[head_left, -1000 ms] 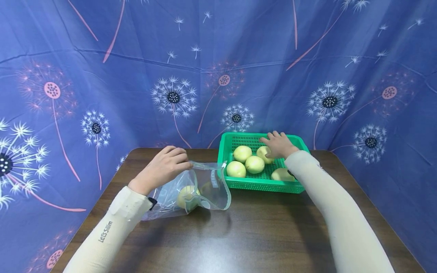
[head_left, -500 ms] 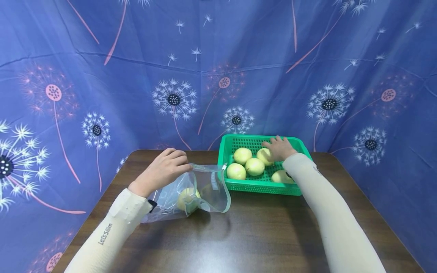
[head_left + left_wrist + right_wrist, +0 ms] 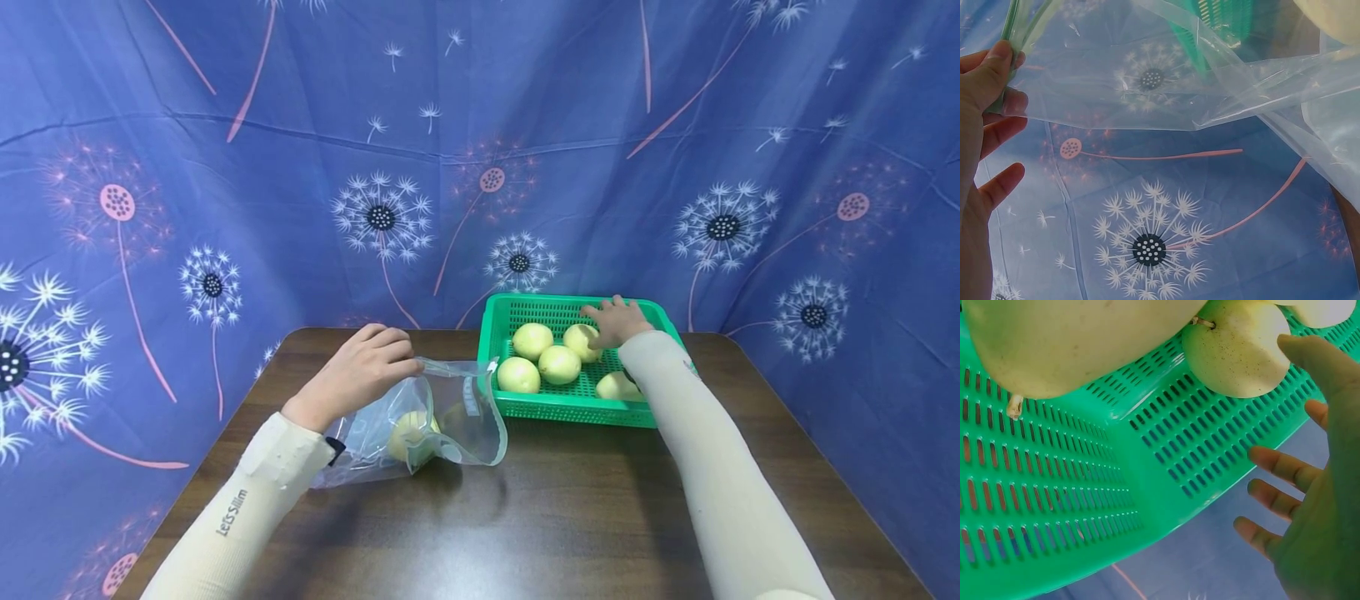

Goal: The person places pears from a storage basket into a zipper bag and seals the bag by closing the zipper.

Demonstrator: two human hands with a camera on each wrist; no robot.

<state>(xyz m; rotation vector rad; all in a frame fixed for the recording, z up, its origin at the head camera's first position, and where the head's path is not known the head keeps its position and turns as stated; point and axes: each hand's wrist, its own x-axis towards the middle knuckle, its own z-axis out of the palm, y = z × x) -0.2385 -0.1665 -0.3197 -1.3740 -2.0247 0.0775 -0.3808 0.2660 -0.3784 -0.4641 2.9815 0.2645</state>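
My left hand (image 3: 360,372) pinches the upper edge of a clear plastic bag (image 3: 478,446) between thumb and fingers, and the left wrist view shows the film (image 3: 1116,103) stretching away from the grip. A pale yellow-green melon (image 3: 411,435) lies inside the bag, seen through the plastic. Over the right rear of the green basket (image 3: 577,408) is my right hand (image 3: 618,322), its fingers spread. Its thumb tip overlaps a stemmed melon (image 3: 1235,356) in the right wrist view; the other fingers reach over the basket wall (image 3: 1185,515). Nothing is gripped there.
Several more melons (image 3: 559,365) sit in the basket, one (image 3: 617,386) apart at the front right, partly behind my sleeve. The bag's mouth lies right at the basket's left side. A blue dandelion-print curtain (image 3: 450,100) surrounds the brown wooden table (image 3: 540,517).
My right hand has shifted slightly to the right over the basket, leaving more of the rear melon in sight. My left hand and the bag have stayed in place.
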